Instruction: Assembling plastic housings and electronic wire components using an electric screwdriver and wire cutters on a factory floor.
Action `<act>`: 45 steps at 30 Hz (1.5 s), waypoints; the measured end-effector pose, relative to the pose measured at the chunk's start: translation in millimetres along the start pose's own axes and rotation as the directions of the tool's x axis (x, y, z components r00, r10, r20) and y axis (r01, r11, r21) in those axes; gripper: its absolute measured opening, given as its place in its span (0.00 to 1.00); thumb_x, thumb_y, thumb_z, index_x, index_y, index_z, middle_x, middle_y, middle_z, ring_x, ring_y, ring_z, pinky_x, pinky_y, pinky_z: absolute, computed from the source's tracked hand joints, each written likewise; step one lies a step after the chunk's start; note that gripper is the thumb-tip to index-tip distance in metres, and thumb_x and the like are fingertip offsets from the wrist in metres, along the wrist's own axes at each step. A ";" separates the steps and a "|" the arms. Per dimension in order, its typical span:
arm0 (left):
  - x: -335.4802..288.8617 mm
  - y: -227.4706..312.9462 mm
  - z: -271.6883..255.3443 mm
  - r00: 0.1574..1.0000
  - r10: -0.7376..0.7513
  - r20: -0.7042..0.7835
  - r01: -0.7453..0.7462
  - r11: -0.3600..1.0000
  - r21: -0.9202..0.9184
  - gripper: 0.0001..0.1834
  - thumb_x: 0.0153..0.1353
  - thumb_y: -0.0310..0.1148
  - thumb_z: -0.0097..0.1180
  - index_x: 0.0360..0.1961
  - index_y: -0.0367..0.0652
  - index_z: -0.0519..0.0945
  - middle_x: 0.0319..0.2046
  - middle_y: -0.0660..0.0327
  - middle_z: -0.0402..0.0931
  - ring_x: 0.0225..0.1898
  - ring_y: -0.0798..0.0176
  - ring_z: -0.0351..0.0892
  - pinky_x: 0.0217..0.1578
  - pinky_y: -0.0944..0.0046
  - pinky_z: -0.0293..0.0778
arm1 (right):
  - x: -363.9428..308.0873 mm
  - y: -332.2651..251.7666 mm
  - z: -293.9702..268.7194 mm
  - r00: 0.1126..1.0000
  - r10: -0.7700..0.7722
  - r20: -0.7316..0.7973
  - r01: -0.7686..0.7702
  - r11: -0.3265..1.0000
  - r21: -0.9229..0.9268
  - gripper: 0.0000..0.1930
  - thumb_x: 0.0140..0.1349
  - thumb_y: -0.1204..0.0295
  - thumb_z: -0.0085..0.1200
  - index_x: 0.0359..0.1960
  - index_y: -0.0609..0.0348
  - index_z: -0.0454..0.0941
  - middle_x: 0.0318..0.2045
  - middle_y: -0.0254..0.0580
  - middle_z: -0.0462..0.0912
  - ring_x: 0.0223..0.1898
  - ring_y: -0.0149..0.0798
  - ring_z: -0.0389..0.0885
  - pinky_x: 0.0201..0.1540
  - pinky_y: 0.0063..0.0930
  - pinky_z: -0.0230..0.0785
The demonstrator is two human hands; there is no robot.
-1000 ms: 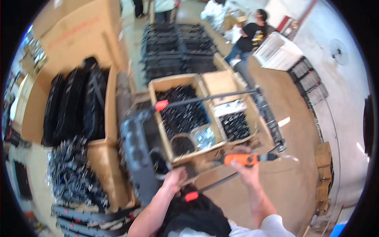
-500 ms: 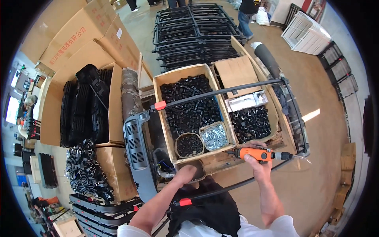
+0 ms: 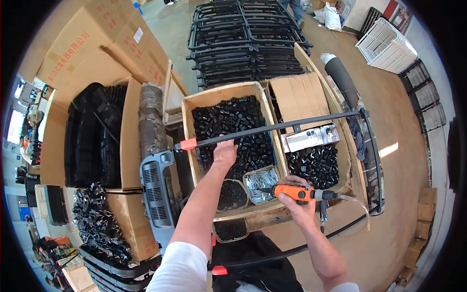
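My left hand (image 3: 225,153) reaches into a wooden bin (image 3: 188,121) of black plastic parts (image 3: 250,151). Its fingertips dip among the parts beside a long black bar and are hidden, so I cannot tell what they hold. My right hand (image 3: 300,207) is closed round an orange power screwdriver (image 3: 293,191) with a clear hose at its rear. The tool's tip points left, over a small box of silvery metal pins (image 3: 261,182). A black tubular frame (image 3: 272,127) with red end pieces and a grey vented panel (image 3: 156,187) spans the bins.
A tub of small black pieces (image 3: 232,195) sits beside the pins. Further right, a bin holds more black parts (image 3: 314,168) under cardboard (image 3: 297,97). Stacked black frames (image 3: 248,39) stand ahead. Cardboard boxes (image 3: 92,44) and bundled cables (image 3: 99,221) are at the left.
My left hand has moved up and forward from a small tray at the bin's near edge into the black parts. The screwdriver has shifted left, over the pins.
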State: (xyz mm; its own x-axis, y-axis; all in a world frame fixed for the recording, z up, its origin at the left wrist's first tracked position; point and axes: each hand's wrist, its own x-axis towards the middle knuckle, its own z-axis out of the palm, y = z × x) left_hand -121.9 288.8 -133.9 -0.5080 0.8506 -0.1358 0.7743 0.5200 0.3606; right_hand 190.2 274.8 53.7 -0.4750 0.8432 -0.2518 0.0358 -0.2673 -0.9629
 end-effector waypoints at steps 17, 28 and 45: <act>-70.7 -22.9 -27.0 0.939 -0.289 0.188 0.322 0.537 -0.780 0.17 0.75 0.40 0.56 0.54 0.37 0.78 0.43 0.53 0.81 0.40 0.56 0.83 0.40 0.60 0.80 | 126.9 94.1 55.9 0.985 0.148 -0.089 -0.134 0.981 0.141 0.28 0.65 0.77 0.66 0.65 0.63 0.70 0.56 0.52 0.83 0.58 0.42 0.82 0.64 0.39 0.75; -278.3 0.8 -127.6 0.844 -0.092 0.529 0.413 -0.520 -0.748 0.19 0.77 0.33 0.55 0.62 0.32 0.74 0.46 0.57 0.81 0.43 0.63 0.84 0.48 0.63 0.84 | 101.8 161.1 9.7 0.733 -0.015 0.680 0.678 0.080 -0.730 0.20 0.58 0.67 0.63 0.53 0.58 0.81 0.40 0.52 0.86 0.46 0.60 0.86 0.54 0.51 0.80; -391.2 -26.1 -133.4 0.870 -0.047 0.490 0.432 -0.405 -0.806 0.12 0.78 0.38 0.56 0.55 0.45 0.76 0.36 0.67 0.77 0.31 0.75 0.74 0.29 0.73 0.70 | 64.8 87.0 50.6 0.932 0.225 0.283 0.167 0.427 -0.889 0.09 0.71 0.68 0.57 0.44 0.59 0.83 0.37 0.50 0.85 0.37 0.53 0.89 0.45 0.44 0.82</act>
State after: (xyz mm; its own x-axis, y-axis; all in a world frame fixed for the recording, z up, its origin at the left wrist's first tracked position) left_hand 6.2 -67.9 32.9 -0.2930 0.7543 -0.5875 -0.8371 0.0945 0.5389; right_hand 118.0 282.6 -41.4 -0.6836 0.5939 -0.4243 0.7176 0.4409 -0.5391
